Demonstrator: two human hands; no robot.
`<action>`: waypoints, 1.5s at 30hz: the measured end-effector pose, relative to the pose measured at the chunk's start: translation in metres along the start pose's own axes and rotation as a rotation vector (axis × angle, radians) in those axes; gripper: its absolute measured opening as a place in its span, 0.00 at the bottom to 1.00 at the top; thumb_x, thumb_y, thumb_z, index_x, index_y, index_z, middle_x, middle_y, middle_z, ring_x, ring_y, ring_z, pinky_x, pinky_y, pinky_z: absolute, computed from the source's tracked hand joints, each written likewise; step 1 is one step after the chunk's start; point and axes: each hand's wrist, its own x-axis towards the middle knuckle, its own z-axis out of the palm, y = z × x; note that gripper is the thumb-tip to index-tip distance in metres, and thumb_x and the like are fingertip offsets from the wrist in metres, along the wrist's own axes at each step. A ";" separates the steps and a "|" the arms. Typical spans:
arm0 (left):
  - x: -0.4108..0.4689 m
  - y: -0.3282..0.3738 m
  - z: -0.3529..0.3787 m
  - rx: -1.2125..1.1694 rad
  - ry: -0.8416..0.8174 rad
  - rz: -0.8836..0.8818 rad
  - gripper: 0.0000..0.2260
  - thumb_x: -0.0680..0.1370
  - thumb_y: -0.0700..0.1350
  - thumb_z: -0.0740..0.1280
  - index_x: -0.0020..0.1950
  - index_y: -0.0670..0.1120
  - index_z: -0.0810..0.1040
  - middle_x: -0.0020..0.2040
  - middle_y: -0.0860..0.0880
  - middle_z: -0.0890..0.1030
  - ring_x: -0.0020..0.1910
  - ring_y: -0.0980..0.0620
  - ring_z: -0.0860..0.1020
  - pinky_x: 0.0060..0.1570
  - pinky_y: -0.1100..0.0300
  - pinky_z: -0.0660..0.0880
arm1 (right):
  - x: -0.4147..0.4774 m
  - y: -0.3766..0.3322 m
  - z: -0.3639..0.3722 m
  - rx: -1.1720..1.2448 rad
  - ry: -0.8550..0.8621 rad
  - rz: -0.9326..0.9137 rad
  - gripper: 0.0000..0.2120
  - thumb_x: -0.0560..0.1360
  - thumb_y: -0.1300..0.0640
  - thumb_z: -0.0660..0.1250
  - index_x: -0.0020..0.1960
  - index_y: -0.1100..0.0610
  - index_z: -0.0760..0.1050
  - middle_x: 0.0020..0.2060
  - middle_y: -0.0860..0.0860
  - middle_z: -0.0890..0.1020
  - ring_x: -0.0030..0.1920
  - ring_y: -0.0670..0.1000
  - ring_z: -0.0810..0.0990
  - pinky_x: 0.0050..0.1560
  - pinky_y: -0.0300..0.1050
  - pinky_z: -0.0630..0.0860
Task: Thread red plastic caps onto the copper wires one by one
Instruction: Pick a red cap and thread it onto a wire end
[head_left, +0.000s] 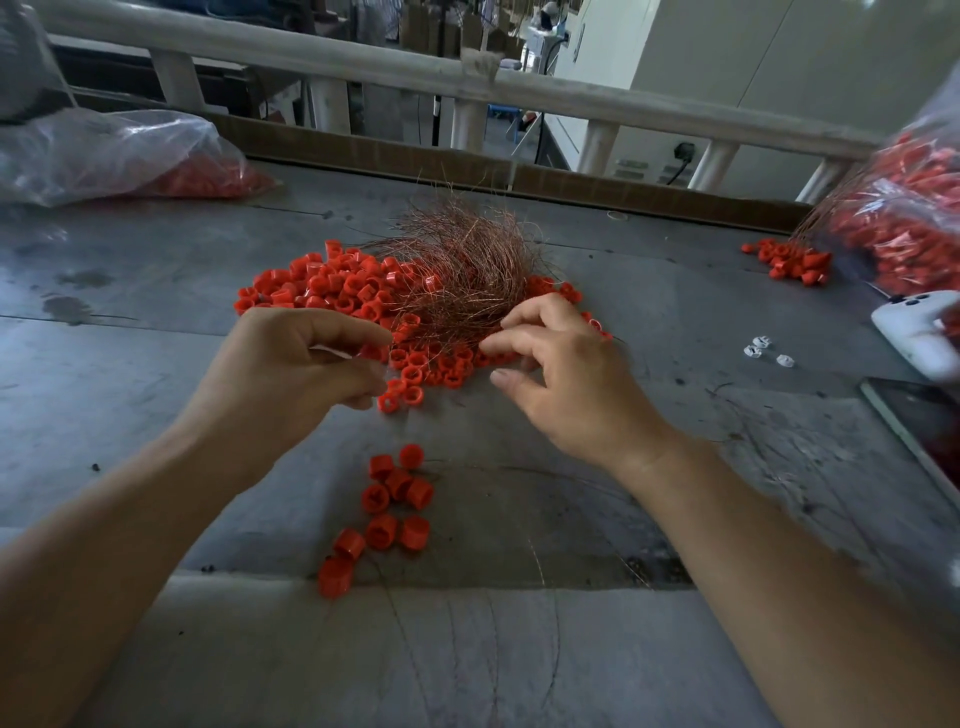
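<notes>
Caps (322, 288) are mostly left loose by the wires (462, 265), few apparently strung; what the half-curled left hand (306, 364) and right hand (566, 379) hold cannot be told.

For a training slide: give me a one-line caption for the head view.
Left hand and right hand reach into copper wires atop a red cap pile.

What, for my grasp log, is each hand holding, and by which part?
Left hand: a red cap lies between thumb and fingers; a grip cannot be told. Right hand: fingertips touch the copper wires, thumb apart, nothing held.
</notes>
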 end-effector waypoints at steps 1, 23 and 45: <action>0.000 0.001 0.000 -0.027 -0.007 -0.005 0.14 0.69 0.33 0.71 0.38 0.54 0.80 0.33 0.55 0.83 0.29 0.59 0.80 0.31 0.73 0.75 | 0.000 -0.001 0.001 -0.015 -0.020 -0.015 0.13 0.74 0.58 0.67 0.59 0.56 0.77 0.57 0.46 0.71 0.52 0.42 0.71 0.55 0.30 0.63; -0.010 0.007 0.006 -0.395 -0.266 0.083 0.14 0.55 0.43 0.72 0.39 0.53 0.84 0.36 0.50 0.84 0.35 0.56 0.82 0.37 0.69 0.76 | -0.007 -0.012 -0.024 0.353 0.563 -0.251 0.08 0.75 0.63 0.63 0.53 0.54 0.74 0.39 0.50 0.79 0.39 0.50 0.80 0.41 0.45 0.78; -0.011 0.009 0.006 -0.604 -0.327 0.018 0.11 0.64 0.37 0.70 0.44 0.46 0.84 0.36 0.47 0.83 0.35 0.52 0.81 0.37 0.62 0.79 | -0.014 -0.027 -0.020 0.233 0.344 -0.256 0.03 0.70 0.61 0.69 0.43 0.59 0.81 0.36 0.38 0.72 0.35 0.36 0.71 0.38 0.24 0.65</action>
